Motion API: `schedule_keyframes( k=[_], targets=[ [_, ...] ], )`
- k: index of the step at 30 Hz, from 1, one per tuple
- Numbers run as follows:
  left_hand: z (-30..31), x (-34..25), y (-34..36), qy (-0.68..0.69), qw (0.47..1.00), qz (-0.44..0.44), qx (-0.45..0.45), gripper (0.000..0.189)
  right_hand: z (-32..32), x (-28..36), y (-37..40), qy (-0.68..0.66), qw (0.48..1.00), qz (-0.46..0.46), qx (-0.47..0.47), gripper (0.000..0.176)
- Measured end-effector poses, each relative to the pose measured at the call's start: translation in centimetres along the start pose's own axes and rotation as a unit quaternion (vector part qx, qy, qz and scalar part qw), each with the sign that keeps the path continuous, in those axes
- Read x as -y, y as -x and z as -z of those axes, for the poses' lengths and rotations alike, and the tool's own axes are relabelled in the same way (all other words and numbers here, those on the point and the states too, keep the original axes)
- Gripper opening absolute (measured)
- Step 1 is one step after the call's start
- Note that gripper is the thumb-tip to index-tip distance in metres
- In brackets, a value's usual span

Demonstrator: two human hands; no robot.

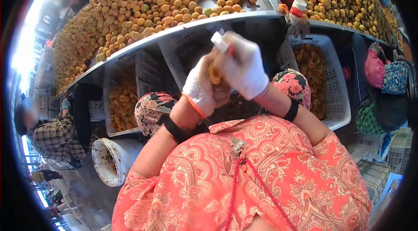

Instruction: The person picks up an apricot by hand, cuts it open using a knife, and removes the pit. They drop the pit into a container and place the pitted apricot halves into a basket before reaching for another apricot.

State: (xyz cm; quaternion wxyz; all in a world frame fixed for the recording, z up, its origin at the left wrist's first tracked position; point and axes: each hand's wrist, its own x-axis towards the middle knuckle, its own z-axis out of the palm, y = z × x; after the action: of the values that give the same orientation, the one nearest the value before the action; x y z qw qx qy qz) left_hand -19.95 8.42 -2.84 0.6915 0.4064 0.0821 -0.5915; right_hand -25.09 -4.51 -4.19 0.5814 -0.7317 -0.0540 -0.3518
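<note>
The small tool with a white end and a red part [223, 44], blurred, slants across the view: its white end points up and left, towards the desk, and its long axis runs down and right into the right hand [244, 63]. That hand, in a white glove, is curled tightly around it. The yellow-orange piece of fruit [214, 74] lies between the two hands, its long axis running roughly from the desk towards the body. The left hand [201, 84], in a white glove with an orange cuff, curls its fingers around the fruit. Beyond both hands, the metal-rimmed desk [191, 24] carries heaped orange-yellow apricots [143, 5]. Below its edge stands a pale plastic crate [341, 96] of orange fruit pieces; a stained white bucket [130, 149] sits on the floor [93, 196] at left, near a person in a plaid shirt [54, 137].
</note>
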Motion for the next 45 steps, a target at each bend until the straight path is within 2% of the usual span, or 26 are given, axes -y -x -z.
schedule_keyframes(
  k=[1, 3, 4, 5, 6, 7, 9, 10, 13, 15, 16, 19, 21, 23, 25, 26, 30, 32, 33, 34, 36, 37, 39, 40, 43, 45],
  targets=[
    [-0.2, -0.1, -0.3, -0.047, 0.999, -0.025, 0.008, 0.049, 0.5, -0.2, -0.3, -0.164, 0.970, -0.172, -0.049, 0.012],
    [0.1, -0.4, -0.5, -0.015, 0.995, -0.046, 0.087, 0.051, 0.8, -0.8, -1.2, -0.319, 0.908, -0.219, -0.159, 0.014],
    [-0.2, -0.9, -0.3, 0.029, 0.998, -0.028, 0.049, 0.052, 1.3, -0.4, -1.1, -0.315, 0.908, -0.223, -0.165, 0.014],
    [0.4, -1.3, -0.4, 0.050, 0.989, -0.066, 0.120, 0.055, 1.8, 0.2, -1.2, -0.288, 0.904, -0.261, -0.177, 0.021],
    [0.6, -1.3, -0.4, 0.045, 0.991, -0.098, 0.075, 0.054, 2.2, 0.4, -1.3, -0.261, 0.899, -0.296, -0.187, 0.030],
    [0.7, -1.2, 0.0, 0.038, 0.990, -0.130, 0.029, 0.054, 2.7, -0.1, -1.3, -0.259, 0.900, -0.294, -0.191, 0.030],
    [0.5, -1.1, 0.4, 0.033, 0.991, -0.130, 0.019, 0.057, 3.4, -1.0, -1.3, -0.327, 0.878, -0.330, -0.119, 0.033],
    [0.5, -0.9, 0.6, 0.005, 0.989, -0.144, 0.035, 0.057, 3.4, -1.2, -0.8, -0.371, 0.867, -0.314, -0.110, 0.029],
    [1.4, -0.7, 0.7, -0.044, 0.983, -0.166, 0.065, 0.051, 2.2, 0.2, -0.8, -0.335, 0.880, -0.322, -0.101, 0.025],
    [1.1, -0.6, 1.0, -0.188, 0.957, -0.217, 0.038, 0.044, 2.0, 0.4, -0.6, -0.323, 0.889, -0.316, -0.075, 0.023],
    [0.8, -0.1, 1.2, -0.163, 0.955, -0.247, 0.015, 0.041, 1.8, 0.6, -0.7, -0.286, 0.900, -0.317, -0.083, 0.020],
    [0.5, -0.3, 1.2, -0.166, 0.955, -0.244, 0.029, 0.037, 1.2, 0.9, -0.7, -0.248, 0.911, -0.315, -0.096, 0.020],
    [0.2, -0.1, 1.1, -0.158, 0.956, -0.242, 0.043, 0.042, 0.8, 0.8, -0.4, -0.194, 0.942, -0.268, -0.061, 0.022],
    [0.0, 0.2, 0.5, -0.157, 0.956, -0.232, 0.092, 0.048, 0.7, 0.7, -0.4, -0.135, 0.952, -0.274, -0.036, 0.025],
    [0.4, 0.2, 0.3, -0.138, 0.962, -0.210, 0.103, 0.050, 0.6, 0.4, -0.4, 0.019, 0.982, -0.185, -0.015, 0.019],
    [0.0, 0.4, 0.4, -0.124, 0.962, -0.223, 0.102, 0.048, 0.6, 0.3, -0.5, 0.031, 0.986, -0.160, -0.020, 0.019],
    [-0.4, 0.1, 0.3, -0.096, 0.959, -0.249, 0.093, 0.043, 0.5, 0.4, -0.9, -0.013, 0.981, -0.190, -0.029, 0.019],
    [-0.5, -0.2, 0.5, -0.088, 0.960, -0.253, 0.083, 0.042, 0.2, 0.2, -0.9, -0.076, 0.986, -0.080, -0.124, 0.020],
    [-0.5, -0.5, 0.7, -0.079, 0.960, -0.257, 0.071, 0.042, 0.5, 0.3, -1.0, -0.076, 0.986, -0.080, -0.124, 0.020],
    [0.6, -1.2, 0.8, -0.117, 0.964, -0.222, 0.089, 0.040, 1.1, 0.6, -1.1, -0.041, 0.988, -0.067, -0.131, 0.020],
    [0.9, -0.9, 0.9, -0.082, 0.967, -0.228, 0.072, 0.038, 2.8, 1.3, -1.2, 0.068, 0.989, -0.041, -0.122, 0.021],
    [0.9, -0.8, 1.1, -0.047, 0.969, -0.235, 0.055, 0.037, 3.3, 2.1, -1.1, 0.060, 0.988, -0.061, -0.131, 0.023],
    [0.7, -0.9, 1.9, -0.016, 0.973, -0.221, 0.064, 0.033, 3.3, 3.2, -1.4, -0.063, 0.981, 0.000, -0.182, 0.024],
    [0.7, -0.8, 2.2, 0.016, 0.976, -0.205, 0.073, 0.030, 4.2, 4.8, -0.9, -0.036, 0.987, -0.061, -0.142, 0.025],
    [0.8, -0.6, 1.8, 0.031, 0.969, -0.226, 0.096, 0.032, 4.2, 7.1, -0.9, -0.134, 0.975, -0.110, -0.138, 0.025],
    [0.4, -0.5, 1.9, 0.009, 0.964, -0.247, 0.101, 0.036, 3.7, 7.7, -0.7, -0.131, 0.977, -0.101, -0.132, 0.023]
  ],
)
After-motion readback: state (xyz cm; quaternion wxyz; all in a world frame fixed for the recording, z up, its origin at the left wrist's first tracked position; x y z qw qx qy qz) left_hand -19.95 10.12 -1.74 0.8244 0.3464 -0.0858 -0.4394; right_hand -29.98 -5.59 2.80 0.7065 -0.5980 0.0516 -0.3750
